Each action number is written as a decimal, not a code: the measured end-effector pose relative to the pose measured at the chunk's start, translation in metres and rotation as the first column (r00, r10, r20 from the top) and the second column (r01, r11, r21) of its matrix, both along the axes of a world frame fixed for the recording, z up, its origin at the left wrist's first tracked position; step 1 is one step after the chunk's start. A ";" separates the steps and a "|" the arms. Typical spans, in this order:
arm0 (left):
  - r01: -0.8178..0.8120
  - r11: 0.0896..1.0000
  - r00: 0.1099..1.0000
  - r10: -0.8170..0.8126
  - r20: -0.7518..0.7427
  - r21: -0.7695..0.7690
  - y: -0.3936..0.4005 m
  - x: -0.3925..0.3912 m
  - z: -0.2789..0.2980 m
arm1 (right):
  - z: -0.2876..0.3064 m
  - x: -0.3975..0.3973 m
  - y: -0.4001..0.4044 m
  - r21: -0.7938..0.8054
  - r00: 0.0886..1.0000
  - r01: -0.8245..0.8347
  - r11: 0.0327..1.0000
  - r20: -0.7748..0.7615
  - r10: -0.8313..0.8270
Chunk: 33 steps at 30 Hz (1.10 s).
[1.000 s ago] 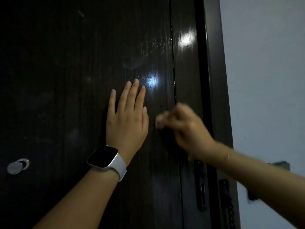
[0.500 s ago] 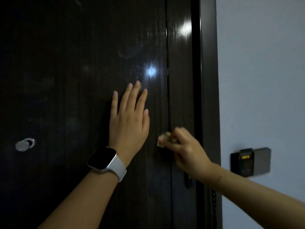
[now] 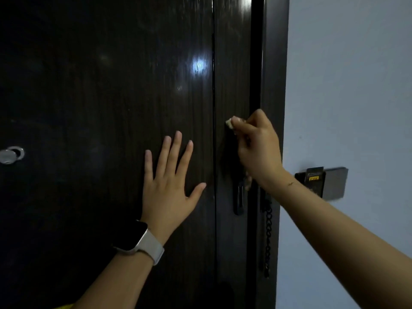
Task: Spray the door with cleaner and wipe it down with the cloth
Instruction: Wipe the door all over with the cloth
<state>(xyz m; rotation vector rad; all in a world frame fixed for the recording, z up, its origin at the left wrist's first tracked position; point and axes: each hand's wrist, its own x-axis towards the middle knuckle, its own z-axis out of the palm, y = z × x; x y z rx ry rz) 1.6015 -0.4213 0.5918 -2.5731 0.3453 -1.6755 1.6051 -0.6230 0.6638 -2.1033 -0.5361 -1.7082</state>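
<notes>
The dark glossy wood-grain door [image 3: 100, 108] fills the left and middle of the head view. My left hand [image 3: 170, 186] lies flat on it with fingers spread, a watch on its wrist. My right hand [image 3: 256, 148] has its fingers curled around a small pale cloth [image 3: 229, 123], pressing it against the door's right strip near the frame. Only a corner of the cloth shows past my fingertips. No spray bottle is in sight.
A black latch plate [image 3: 238, 199] and a hanging door chain [image 3: 267, 233] sit below my right hand. A round silver peephole cover [image 3: 11, 154] is at the far left. On the pale wall to the right hangs a grey card holder [image 3: 323, 182].
My right hand with the cloth dropped lower, then came back up and moved right onto the door's edge strip. My left hand stays flat on the door, its thumb now spread wider.
</notes>
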 end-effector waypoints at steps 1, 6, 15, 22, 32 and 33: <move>-0.008 1.000 1.000 0.008 0.002 0.004 0.000 0.001 -0.001 | -0.011 0.000 0.003 -0.038 1.000 0.021 0.999 0.008 -0.020; 0.005 1.000 1.000 -0.005 0.009 0.004 0.000 0.002 0.000 | -0.104 -0.007 0.014 -0.281 0.986 0.167 0.945 0.028 -0.166; 0.060 0.998 0.995 -0.062 -0.081 -0.025 -0.008 -0.016 -0.024 | -0.238 -0.031 0.011 -0.270 0.940 -0.031 0.962 -0.335 -0.064; 0.057 0.998 0.985 -0.061 -0.162 -0.027 -0.001 -0.013 -0.062 | -0.127 -0.019 0.008 0.055 0.995 -0.027 0.998 -0.099 0.032; 0.030 1.000 0.990 -0.029 -0.135 0.006 0.000 -0.009 -0.063 | -0.238 -0.015 0.022 -0.007 0.976 0.026 1.000 -0.216 -0.027; 0.028 1.000 0.990 -0.027 -0.140 0.007 0.000 -0.009 -0.062 | -0.255 -0.019 0.020 -0.014 0.963 0.011 1.000 -0.270 -0.014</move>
